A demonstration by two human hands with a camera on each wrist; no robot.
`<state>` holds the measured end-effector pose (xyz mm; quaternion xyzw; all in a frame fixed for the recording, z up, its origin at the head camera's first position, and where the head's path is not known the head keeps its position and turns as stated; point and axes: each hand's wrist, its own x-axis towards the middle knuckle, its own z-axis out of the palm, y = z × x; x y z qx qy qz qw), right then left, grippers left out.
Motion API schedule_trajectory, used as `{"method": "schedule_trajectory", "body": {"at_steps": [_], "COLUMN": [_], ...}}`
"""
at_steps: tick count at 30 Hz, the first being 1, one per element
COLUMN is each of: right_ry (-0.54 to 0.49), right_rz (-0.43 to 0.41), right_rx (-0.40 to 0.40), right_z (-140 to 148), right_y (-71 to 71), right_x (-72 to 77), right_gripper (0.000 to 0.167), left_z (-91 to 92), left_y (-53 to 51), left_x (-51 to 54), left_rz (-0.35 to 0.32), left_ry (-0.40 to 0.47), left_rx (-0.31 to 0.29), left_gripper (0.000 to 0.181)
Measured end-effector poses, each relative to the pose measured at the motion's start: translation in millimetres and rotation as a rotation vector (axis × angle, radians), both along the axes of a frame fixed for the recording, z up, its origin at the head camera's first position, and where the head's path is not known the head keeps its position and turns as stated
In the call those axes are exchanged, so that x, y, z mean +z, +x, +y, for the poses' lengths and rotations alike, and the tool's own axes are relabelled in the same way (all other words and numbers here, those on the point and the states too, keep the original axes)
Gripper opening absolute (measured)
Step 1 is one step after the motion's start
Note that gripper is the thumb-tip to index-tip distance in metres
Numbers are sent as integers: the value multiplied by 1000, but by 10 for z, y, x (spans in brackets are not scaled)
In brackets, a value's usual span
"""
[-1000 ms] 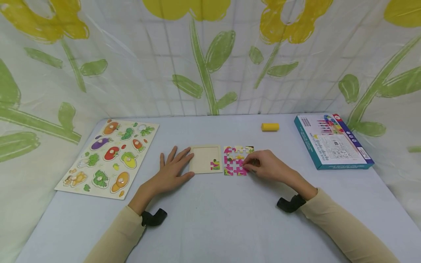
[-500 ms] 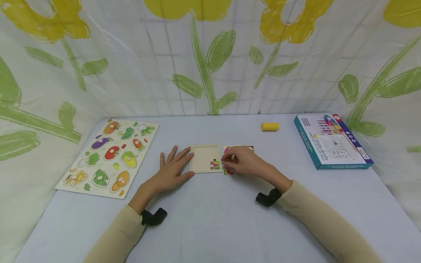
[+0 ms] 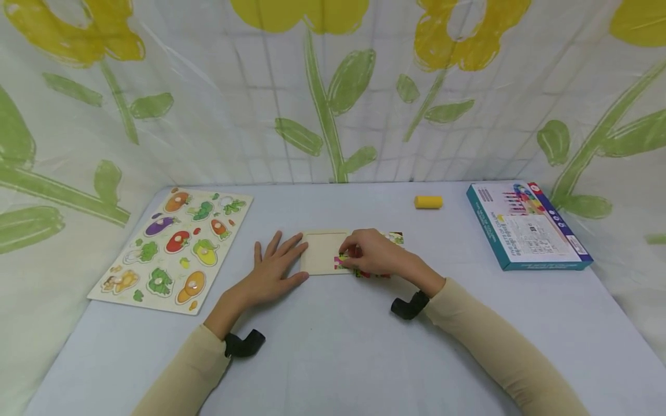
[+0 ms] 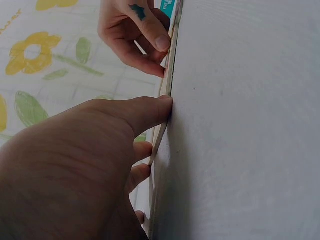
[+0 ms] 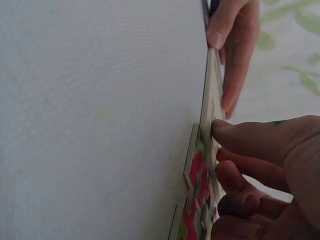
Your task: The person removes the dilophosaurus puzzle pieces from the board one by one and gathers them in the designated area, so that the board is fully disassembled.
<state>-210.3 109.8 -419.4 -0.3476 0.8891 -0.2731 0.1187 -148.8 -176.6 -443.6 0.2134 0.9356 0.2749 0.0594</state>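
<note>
A shallow square wooden puzzle tray (image 3: 318, 254) lies flat at the middle of the table. Spread fingers of my left hand (image 3: 273, 270) rest against its left edge. My right hand (image 3: 376, 253) is over the tray's right side, thumb and forefinger pinching what looks like a small jigsaw piece, mostly hidden by the fingers. Beneath them, a pink and green corner piece (image 3: 338, 263) sits in the tray's lower right corner. Several more jigsaw pieces (image 3: 396, 237) lie right of the tray, largely covered by my right hand; the right wrist view shows their pink and green faces (image 5: 195, 167).
A vegetable peg board (image 3: 171, 254) lies at the left. At the back stands a yellow cylinder (image 3: 428, 202) on its side. A teal-edged box (image 3: 531, 225) lies at the right. A flower-printed curtain (image 3: 250, 115) hangs behind the table.
My right hand has moved left from the group of loose pieces to the tray's lower right part. My left hand has stayed at the tray's left edge.
</note>
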Motion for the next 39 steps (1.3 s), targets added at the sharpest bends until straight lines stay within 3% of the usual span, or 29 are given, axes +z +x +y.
{"method": "schedule_trajectory", "body": {"at_steps": [16, 24, 39], "right_ry": [-9, -77, -139], "right_rz": [-5, -45, -87], "right_rx": [-47, -80, -84], "right_z": [-17, -5, 76], "right_y": [4, 47, 75], "right_x": [-23, 22, 49], "right_gripper": [18, 6, 6], "left_z": [14, 14, 8], "left_y": [1, 0, -1], "left_x": [3, 20, 24], "left_rz": [-12, -10, -19], "left_ry": [-15, -10, -8], "left_rx": [3, 4, 6], "left_gripper": [69, 69, 70]}}
